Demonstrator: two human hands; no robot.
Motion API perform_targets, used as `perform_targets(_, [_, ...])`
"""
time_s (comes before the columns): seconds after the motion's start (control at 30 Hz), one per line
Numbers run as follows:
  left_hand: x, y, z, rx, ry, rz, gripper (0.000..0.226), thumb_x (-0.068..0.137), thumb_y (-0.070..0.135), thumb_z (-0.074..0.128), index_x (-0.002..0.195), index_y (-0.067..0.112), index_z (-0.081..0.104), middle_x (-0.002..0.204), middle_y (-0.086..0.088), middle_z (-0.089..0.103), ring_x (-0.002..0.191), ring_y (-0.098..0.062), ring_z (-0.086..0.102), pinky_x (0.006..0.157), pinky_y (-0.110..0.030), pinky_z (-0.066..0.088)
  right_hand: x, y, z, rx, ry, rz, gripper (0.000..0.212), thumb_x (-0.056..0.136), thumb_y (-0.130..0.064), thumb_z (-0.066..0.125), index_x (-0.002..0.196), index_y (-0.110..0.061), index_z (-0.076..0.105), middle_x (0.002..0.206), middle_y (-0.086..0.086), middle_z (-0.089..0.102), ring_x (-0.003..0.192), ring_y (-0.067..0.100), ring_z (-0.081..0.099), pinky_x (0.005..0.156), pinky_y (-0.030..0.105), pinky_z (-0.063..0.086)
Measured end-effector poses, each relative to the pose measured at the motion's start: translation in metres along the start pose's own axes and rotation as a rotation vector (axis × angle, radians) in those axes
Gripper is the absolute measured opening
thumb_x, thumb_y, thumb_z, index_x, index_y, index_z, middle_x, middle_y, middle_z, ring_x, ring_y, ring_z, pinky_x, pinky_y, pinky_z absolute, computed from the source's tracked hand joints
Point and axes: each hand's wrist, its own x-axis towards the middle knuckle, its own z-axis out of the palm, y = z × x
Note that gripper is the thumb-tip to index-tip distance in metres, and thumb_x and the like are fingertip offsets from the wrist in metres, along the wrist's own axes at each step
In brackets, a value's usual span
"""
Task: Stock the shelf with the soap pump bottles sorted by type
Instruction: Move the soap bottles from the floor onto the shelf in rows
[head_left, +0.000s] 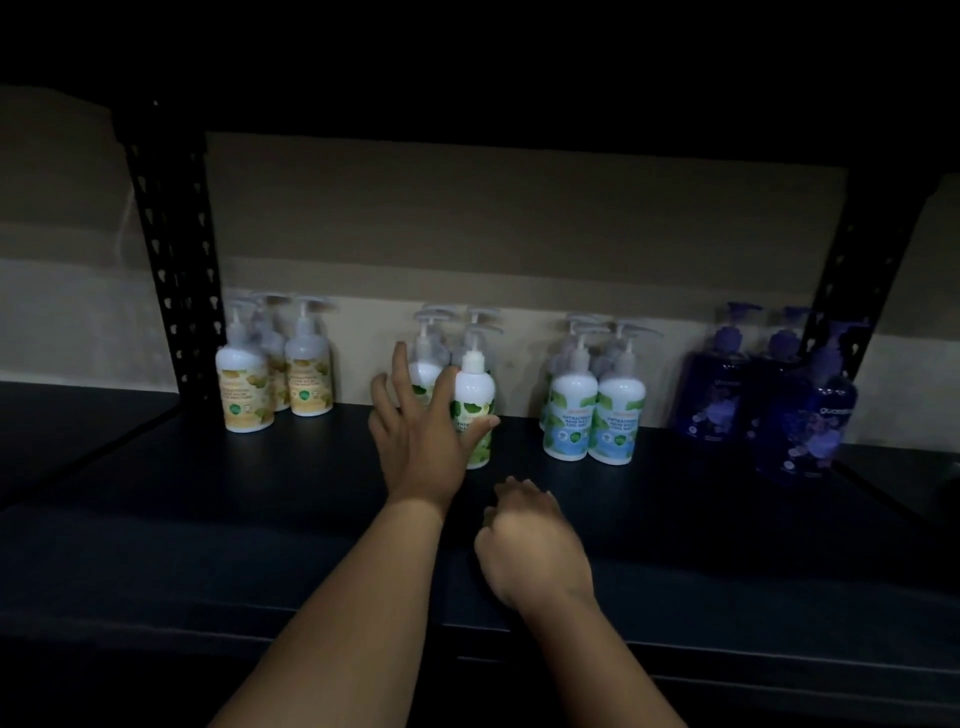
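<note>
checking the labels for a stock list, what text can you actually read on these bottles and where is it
"ANTIBACTERIAL HAND WASH COOL MINT": on the front blue-label bottles, soft but legible.
"guardian" (partly cut off): on the front purple bottle.
"ANTI...": on the green-label bottle, the rest hidden behind the left hand.
Yellow-label bottles: several lines, too blurred to read.
Small round badges on all labels: unreadable.
</note>
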Motion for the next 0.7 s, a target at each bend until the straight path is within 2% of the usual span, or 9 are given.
perform_targets(0.1, [0.007, -0.001, 0.008, 0.056, 0.016, 0.011, 0.073, 0.085, 0.072, 0.063, 0.146, 0.035, 0.046, 0.172, -0.01, -0.003, 0.152, -0.043, 0.011, 0.116, -0.058, 0.025, 0.001, 0.0, 0.001, -0.007, 0.007, -0.01, 0.033, 0.098, -0.018, 0.043, 0.125, -0.006, 0.058, 0.133, 0.011, 0.056, 0.127, 0.028, 0.048, 0.115, 0.035, 0.03])
perform_targets(0.2, [0.012, -0.003, 0.015, 0.097, 0.054, 0.031, 0.074, 0.083, 0.073, 0.066, 0.142, 0.033, 0.05, 0.171, -0.012, 0.005, 0.151, -0.043, 0.015, 0.116, -0.059, 0.027, 0.002, 0.001, 0.001, -0.003, 0.008, -0.015, 0.033, 0.097, -0.018, 0.044, 0.124, -0.006, 0.058, 0.134, 0.011, 0.056, 0.127, 0.028, 0.048, 0.115, 0.035, 0.03])
perform_targets(0.37, [0.021, -0.005, 0.023, 0.131, 0.081, 0.051, 0.075, 0.081, 0.072, 0.068, 0.141, 0.03, 0.051, 0.17, -0.013, 0.006, 0.152, -0.042, 0.016, 0.115, -0.058, 0.028, 0.004, 0.003, 0.003, -0.011, 0.015, -0.026, 0.033, 0.097, -0.02, 0.043, 0.125, -0.008, 0.057, 0.135, 0.01, 0.055, 0.129, 0.027, 0.048, 0.117, 0.034, 0.029])
perform_targets(0.43, [0.023, -0.005, 0.027, 0.142, 0.105, 0.061, 0.075, 0.08, 0.072, 0.068, 0.139, 0.029, 0.052, 0.17, -0.014, 0.008, 0.151, -0.042, 0.017, 0.114, -0.059, 0.029, 0.004, 0.002, 0.004, -0.022, 0.014, -0.031, 0.045, 0.093, -0.026, 0.034, 0.125, -0.008, 0.058, 0.134, 0.01, 0.056, 0.129, 0.028, 0.048, 0.117, 0.035, 0.029])
perform_targets(0.5, [0.024, -0.006, 0.03, 0.151, 0.117, 0.06, 0.075, 0.08, 0.073, 0.068, 0.139, 0.029, 0.053, 0.17, -0.015, 0.011, 0.151, -0.042, 0.018, 0.113, -0.058, 0.03, 0.004, 0.001, 0.004, -0.022, 0.024, -0.048, 0.065, 0.079, -0.03, 0.023, 0.127, -0.007, 0.059, 0.138, 0.011, 0.055, 0.134, 0.028, 0.047, 0.119, 0.035, 0.028])
perform_targets(0.57, [0.026, -0.007, 0.033, 0.155, 0.119, 0.056, 0.075, 0.08, 0.073, 0.067, 0.139, 0.029, 0.053, 0.17, -0.016, 0.013, 0.151, -0.041, 0.018, 0.112, -0.057, 0.03, 0.004, 0.002, 0.005, -0.033, 0.011, -0.045, 0.071, 0.075, -0.031, 0.02, 0.132, -0.008, 0.057, 0.144, 0.01, 0.053, 0.137, 0.026, 0.044, 0.12, 0.034, 0.025])
perform_targets(0.63, [0.027, -0.007, 0.034, 0.165, 0.115, 0.048, 0.077, 0.08, 0.074, 0.066, 0.141, 0.028, 0.053, 0.169, -0.017, 0.014, 0.15, -0.041, 0.018, 0.112, -0.057, 0.03, 0.003, 0.002, 0.002, -0.035, -0.004, -0.034, 0.062, 0.087, -0.032, 0.024, 0.135, -0.009, 0.054, 0.146, 0.009, 0.05, 0.138, 0.025, 0.042, 0.121, 0.032, 0.023])
perform_targets(0.7, [0.028, -0.007, 0.034, 0.175, 0.1, 0.039, 0.079, 0.081, 0.076, 0.062, 0.142, 0.028, 0.051, 0.169, -0.018, 0.013, 0.151, -0.041, 0.018, 0.112, -0.058, 0.029, 0.004, 0.004, 0.002, -0.033, 0.01, -0.045, 0.043, 0.099, -0.026, 0.038, 0.135, -0.009, 0.053, 0.145, 0.009, 0.05, 0.137, 0.025, 0.043, 0.121, 0.031, 0.022])
